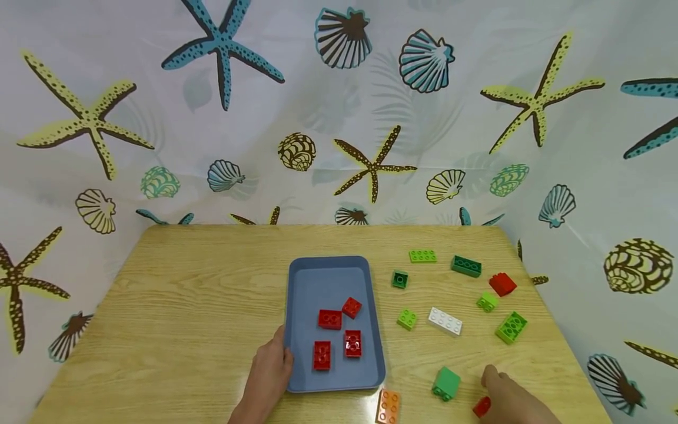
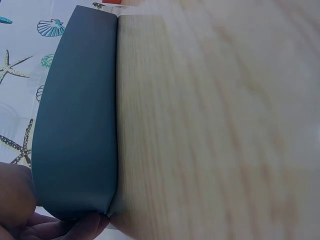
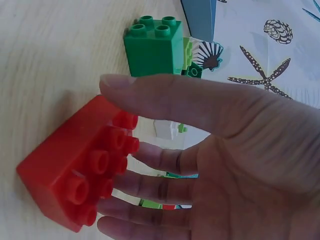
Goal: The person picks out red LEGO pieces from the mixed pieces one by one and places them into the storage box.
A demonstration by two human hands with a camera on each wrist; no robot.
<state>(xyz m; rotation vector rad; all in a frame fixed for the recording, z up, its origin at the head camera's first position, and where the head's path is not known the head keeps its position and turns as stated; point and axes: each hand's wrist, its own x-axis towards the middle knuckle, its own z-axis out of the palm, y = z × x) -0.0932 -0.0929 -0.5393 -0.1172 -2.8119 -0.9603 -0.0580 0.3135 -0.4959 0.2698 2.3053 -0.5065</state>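
My left hand (image 1: 269,368) grips the left side of a blue-grey tray (image 1: 286,306); in the left wrist view, fingers (image 2: 87,227) lie at the end of its outer wall (image 2: 77,120). Inside the tray lie several red bricks (image 1: 330,319). At the front right, my right hand (image 1: 508,397) is over a red toy brick (image 1: 481,406). The right wrist view shows this brick (image 3: 65,150) on its side on the table, studs toward the palm. The thumb is at its upper end, and the loosely extended fingers are by the studs, partly hidden.
Right of the tray are a green block (image 1: 446,384), an orange brick (image 1: 389,406), a white brick (image 1: 445,321), a red brick (image 1: 502,284), a dark green brick (image 1: 466,266) and several light green bricks (image 1: 511,327). A patterned curtain (image 1: 296,106) stands behind the wooden table (image 1: 185,312).
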